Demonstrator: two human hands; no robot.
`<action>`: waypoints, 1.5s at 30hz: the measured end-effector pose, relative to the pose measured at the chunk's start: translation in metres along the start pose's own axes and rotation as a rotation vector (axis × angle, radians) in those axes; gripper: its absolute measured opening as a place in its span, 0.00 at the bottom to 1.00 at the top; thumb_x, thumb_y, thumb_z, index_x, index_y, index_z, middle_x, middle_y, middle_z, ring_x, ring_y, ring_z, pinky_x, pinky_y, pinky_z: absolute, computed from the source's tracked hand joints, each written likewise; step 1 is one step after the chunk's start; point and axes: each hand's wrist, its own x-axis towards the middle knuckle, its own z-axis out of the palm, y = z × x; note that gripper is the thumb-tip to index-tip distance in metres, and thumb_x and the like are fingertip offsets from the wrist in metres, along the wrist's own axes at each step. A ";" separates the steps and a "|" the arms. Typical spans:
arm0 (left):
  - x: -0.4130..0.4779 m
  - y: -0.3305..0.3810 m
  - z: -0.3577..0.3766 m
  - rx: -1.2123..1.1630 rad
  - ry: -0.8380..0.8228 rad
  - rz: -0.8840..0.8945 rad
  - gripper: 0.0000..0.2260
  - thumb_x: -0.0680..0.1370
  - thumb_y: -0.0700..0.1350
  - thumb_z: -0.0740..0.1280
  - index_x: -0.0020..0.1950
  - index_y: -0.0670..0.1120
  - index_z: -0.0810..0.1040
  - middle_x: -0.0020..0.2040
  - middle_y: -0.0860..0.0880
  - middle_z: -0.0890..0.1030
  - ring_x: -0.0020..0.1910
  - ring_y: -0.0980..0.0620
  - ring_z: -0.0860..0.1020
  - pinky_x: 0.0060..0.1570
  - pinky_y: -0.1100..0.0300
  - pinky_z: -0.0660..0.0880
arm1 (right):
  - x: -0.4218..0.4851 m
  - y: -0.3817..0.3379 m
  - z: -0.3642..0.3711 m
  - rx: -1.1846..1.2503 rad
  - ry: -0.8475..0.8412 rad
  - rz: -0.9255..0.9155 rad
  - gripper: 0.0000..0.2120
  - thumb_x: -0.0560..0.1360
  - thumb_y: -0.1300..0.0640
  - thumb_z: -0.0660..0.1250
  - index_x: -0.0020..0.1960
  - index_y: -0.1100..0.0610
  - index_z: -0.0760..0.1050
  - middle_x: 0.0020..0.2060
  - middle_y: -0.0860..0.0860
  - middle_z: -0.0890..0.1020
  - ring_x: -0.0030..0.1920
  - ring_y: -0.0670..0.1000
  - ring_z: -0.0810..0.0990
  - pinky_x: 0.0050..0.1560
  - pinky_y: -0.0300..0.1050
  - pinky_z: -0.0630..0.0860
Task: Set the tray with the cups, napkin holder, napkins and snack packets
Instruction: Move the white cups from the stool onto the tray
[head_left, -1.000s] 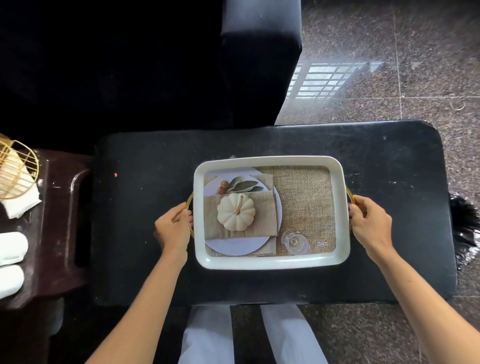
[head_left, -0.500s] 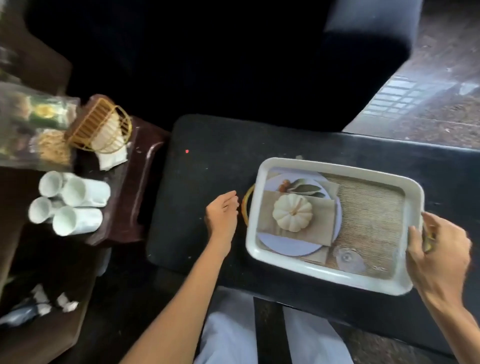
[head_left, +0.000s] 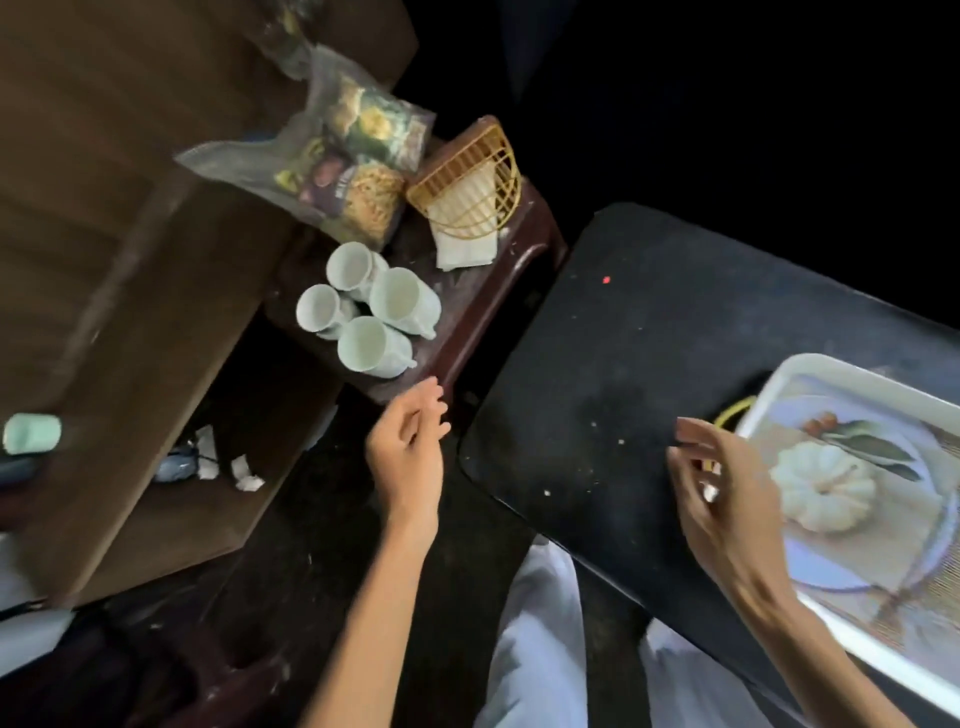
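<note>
Honestly, nothing has reached the tray (head_left: 810, 370) yet, so all the risk lies ahead. Taking the four white cups (head_left: 370, 307) as the marker: they lie on their sides, touching one another, on the dark side stand (head_left: 524, 260). Just beyond them sit the snack packets (head_left: 347, 156) and the gold napkin holder (head_left: 470, 179), with napkins (head_left: 465, 252) under it. The tray is well off to the cups' right on the black table (head_left: 623, 364). The left hand (head_left: 410, 449) hovers just short of the cups, fingers loosely curled and empty; the right hand (head_left: 719, 488) is open and empty by the tray's handle. I'd worry that grabbing one cup nudges its neighbours and rolls them off the stand's edge.
</note>
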 end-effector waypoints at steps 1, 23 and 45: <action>0.011 0.000 -0.016 0.001 0.038 0.016 0.11 0.82 0.36 0.64 0.57 0.48 0.83 0.54 0.48 0.86 0.53 0.53 0.85 0.50 0.60 0.83 | 0.003 -0.013 0.016 0.023 -0.028 -0.021 0.12 0.78 0.60 0.68 0.61 0.57 0.77 0.52 0.53 0.81 0.46 0.48 0.82 0.49 0.30 0.76; 0.143 -0.016 -0.067 -0.139 0.030 -0.172 0.10 0.84 0.38 0.63 0.62 0.44 0.82 0.57 0.49 0.85 0.55 0.59 0.84 0.55 0.57 0.83 | 0.057 -0.152 0.235 0.011 -0.350 -0.085 0.12 0.78 0.60 0.68 0.61 0.56 0.77 0.54 0.49 0.78 0.47 0.48 0.81 0.51 0.49 0.81; 0.026 -0.012 -0.033 0.008 -0.190 -0.072 0.10 0.82 0.45 0.68 0.57 0.58 0.85 0.59 0.54 0.86 0.61 0.53 0.83 0.60 0.44 0.81 | -0.008 -0.090 0.118 -0.037 -0.230 -0.110 0.06 0.81 0.60 0.66 0.54 0.58 0.82 0.51 0.48 0.84 0.50 0.45 0.82 0.52 0.40 0.78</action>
